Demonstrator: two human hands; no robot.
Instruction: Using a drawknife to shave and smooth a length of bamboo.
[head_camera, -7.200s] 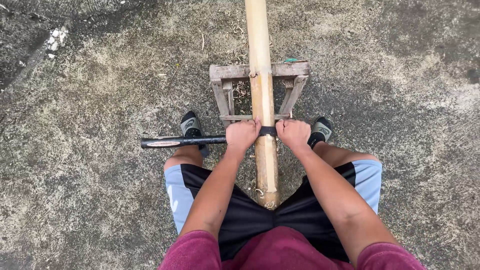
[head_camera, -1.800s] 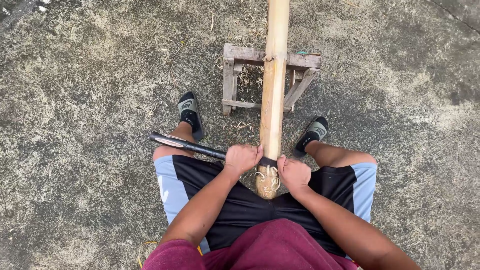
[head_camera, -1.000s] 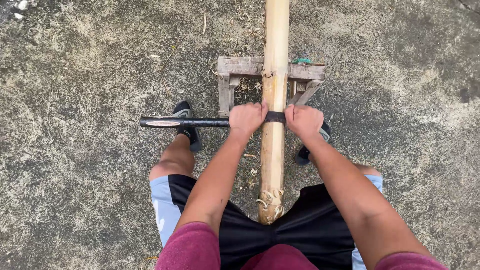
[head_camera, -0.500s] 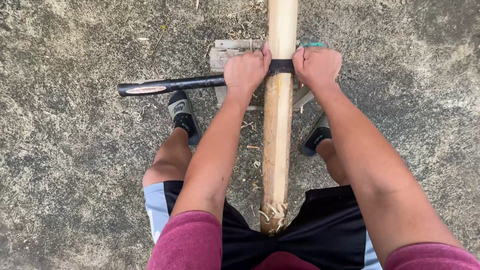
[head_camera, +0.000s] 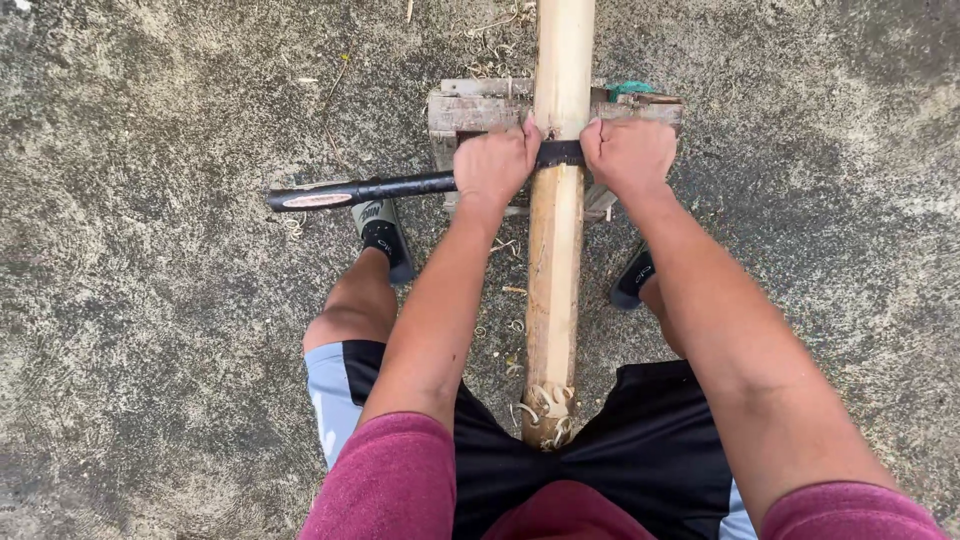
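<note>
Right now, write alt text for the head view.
Seen from above, a seated person's left hand and right hand grip a dark blade laid across a pale bamboo pole, which rests on a small wooden stand on rough concrete ground.

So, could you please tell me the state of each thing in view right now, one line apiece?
Left hand: closed in a grip on the blade, left of the pole.
Right hand: closed on the blade, right of the pole.
Blade: level, lying across the pole, long end sticking out left.
Pole: lying on the stand, near end frayed with curled shavings.
Stand: upright on the ground under the pole.
</note>
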